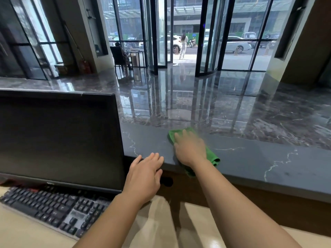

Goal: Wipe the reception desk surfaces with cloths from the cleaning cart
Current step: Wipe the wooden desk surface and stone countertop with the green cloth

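Note:
A green cloth (211, 154) lies on the dark grey marble counter top (259, 158) of the reception desk. My right hand (190, 149) presses flat on the cloth, fingers spread and pointing away from me; the cloth shows beyond the fingertips and to the right of the wrist, and one end hangs over the counter's near edge. My left hand (145, 176) hovers at the counter's near edge, just left of the right hand, fingers straight and holding nothing.
A black monitor (57, 138) stands at the left, its right edge close to my left hand. A black keyboard (53, 208) lies on the lower beige desk (161, 221). Beyond the counter spreads a glossy lobby floor with glass doors.

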### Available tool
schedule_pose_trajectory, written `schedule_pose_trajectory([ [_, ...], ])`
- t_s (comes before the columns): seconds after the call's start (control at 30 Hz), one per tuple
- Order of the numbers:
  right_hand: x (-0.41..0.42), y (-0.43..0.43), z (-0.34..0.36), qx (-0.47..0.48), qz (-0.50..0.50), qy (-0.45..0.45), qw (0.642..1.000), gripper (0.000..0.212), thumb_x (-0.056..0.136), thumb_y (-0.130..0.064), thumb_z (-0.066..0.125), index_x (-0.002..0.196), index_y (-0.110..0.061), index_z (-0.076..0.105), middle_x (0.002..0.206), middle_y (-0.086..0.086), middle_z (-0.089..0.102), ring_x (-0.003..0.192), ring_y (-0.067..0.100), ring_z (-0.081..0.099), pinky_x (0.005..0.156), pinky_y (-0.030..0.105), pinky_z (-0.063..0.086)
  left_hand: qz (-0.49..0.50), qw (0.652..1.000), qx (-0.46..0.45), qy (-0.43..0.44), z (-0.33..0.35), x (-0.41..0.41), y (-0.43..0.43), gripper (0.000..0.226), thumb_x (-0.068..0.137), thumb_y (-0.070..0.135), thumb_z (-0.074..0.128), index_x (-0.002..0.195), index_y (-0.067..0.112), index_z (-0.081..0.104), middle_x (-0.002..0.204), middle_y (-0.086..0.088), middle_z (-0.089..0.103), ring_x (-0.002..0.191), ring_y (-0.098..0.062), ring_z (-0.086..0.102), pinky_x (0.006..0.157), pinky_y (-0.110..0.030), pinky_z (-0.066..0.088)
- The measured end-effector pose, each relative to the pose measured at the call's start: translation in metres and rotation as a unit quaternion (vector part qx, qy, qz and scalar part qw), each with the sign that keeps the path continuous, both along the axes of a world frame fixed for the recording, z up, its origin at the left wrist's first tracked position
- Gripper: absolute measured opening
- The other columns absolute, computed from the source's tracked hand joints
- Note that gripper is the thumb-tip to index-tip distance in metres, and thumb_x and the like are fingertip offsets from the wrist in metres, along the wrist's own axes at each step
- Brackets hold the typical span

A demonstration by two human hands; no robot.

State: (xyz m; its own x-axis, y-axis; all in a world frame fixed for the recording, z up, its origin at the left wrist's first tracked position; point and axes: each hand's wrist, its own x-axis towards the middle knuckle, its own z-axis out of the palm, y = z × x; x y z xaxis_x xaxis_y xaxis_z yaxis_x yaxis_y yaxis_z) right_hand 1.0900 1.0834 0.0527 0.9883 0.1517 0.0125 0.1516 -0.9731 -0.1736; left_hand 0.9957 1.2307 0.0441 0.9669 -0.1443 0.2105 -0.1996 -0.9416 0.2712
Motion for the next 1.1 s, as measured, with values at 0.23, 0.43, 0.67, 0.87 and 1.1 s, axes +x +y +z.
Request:
schedule_pose_trajectory([
  [0.23, 0.037, 0.057, 0.002, -0.021, 0.169, 0.019, 0.985, 0.05, 0.105, -0.034, 0.023, 0.154, -0.035, 0.014, 0.164, -0.005, 0.003, 0.15, 0.019, 0.003, 0.119, 0.044, 0.011, -0.015, 1.0, 0.014, -0.007, -0.005, 0.001, 0.001, 0.049, 0.102, 0.029, 0.037, 0.15, 0.031, 0.027, 0.157, 0.015, 0.02, 0.145, 0.0, 0.009, 0.109, -0.017, -0.009],
  [0.43, 0.034, 0.02, 0.002, -0.003, 0.102, 0.013, 0.995, 0.05, 0.105, -0.036, 0.02, 0.155, -0.027, 0.018, 0.164, 0.0, 0.007, 0.15, 0.021, 0.004, 0.116, 0.043, 0.016, 0.012, 0.999, 0.05, 0.007, 0.002, -0.002, -0.005, 0.051, 0.101, 0.029, 0.039, 0.15, 0.032, 0.025, 0.157, 0.013, 0.022, 0.145, -0.002, 0.014, 0.118, -0.027, 0.002],
  [0.67, 0.003, -0.113, 0.003, -0.012, -0.098, -0.013, 0.995, 0.051, 0.104, -0.033, 0.021, 0.154, -0.023, 0.02, 0.161, 0.005, 0.016, 0.149, 0.024, 0.011, 0.115, 0.044, 0.021, 0.019, 0.998, 0.05, 0.035, 0.011, -0.007, -0.01, 0.052, 0.102, 0.026, 0.039, 0.151, 0.028, 0.024, 0.158, 0.01, 0.02, 0.146, -0.005, 0.013, 0.12, -0.031, 0.002],
  [0.87, -0.018, -0.139, 0.002, -0.004, -0.184, -0.006, 0.983, 0.052, 0.104, -0.037, 0.02, 0.155, -0.024, 0.018, 0.163, 0.004, 0.009, 0.149, 0.025, 0.009, 0.115, 0.043, 0.019, 0.008, 1.0, 0.022, 0.018, 0.008, -0.017, 0.005, 0.051, 0.102, 0.03, 0.04, 0.151, 0.026, 0.027, 0.158, 0.009, 0.02, 0.146, -0.004, 0.011, 0.121, -0.032, 0.0],
  [1.1, -0.031, -0.027, -0.001, 0.013, -0.152, -0.029, 0.988, 0.052, 0.103, -0.037, 0.024, 0.152, -0.021, 0.024, 0.162, 0.009, 0.011, 0.146, 0.031, 0.015, 0.113, 0.044, 0.021, 0.048, 0.999, -0.018, -0.005, -0.008, -0.034, 0.038, 0.055, 0.101, 0.027, 0.042, 0.152, 0.022, 0.023, 0.159, 0.007, 0.019, 0.146, -0.004, 0.01, 0.119, -0.026, 0.005],
])
